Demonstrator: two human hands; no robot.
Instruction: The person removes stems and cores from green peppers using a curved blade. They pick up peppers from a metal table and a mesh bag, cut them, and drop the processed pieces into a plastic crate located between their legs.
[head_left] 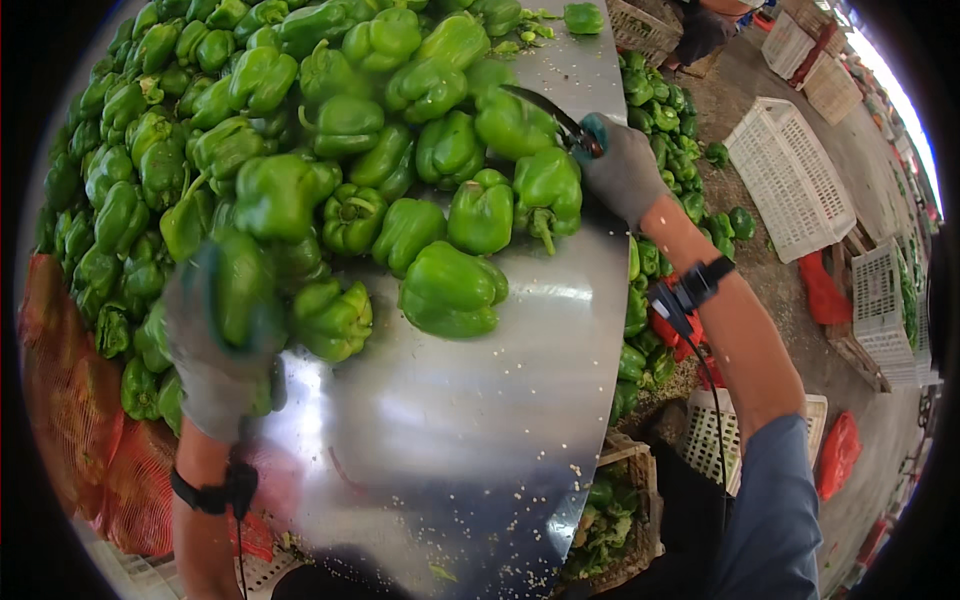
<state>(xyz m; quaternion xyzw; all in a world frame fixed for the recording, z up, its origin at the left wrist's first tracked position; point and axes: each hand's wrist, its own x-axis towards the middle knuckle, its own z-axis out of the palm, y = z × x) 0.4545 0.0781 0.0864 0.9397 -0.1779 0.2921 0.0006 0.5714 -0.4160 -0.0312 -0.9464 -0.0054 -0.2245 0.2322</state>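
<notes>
Many green bell peppers (452, 290) are heaped over the far and left part of a shiny metal table. My left hand (205, 370), in a grey glove, is closed on a green bell pepper (243, 285) at the front left of the heap; both are smeared by motion. Over the table's right edge, my right hand (622, 170), gloved too, grips a knife (545, 108). Its dark curved blade points left over the peppers. Just below the blade lies a pepper with its stem toward me (548, 195).
Pale seeds dot the metal table (440, 400). A red mesh sack (80, 440) lies at the left. More peppers (665, 120) pile on the floor right of the table, near a white crate (790, 175). A crate of green scraps (615, 515) stands at the front right. Another person (705, 35) is at the top right.
</notes>
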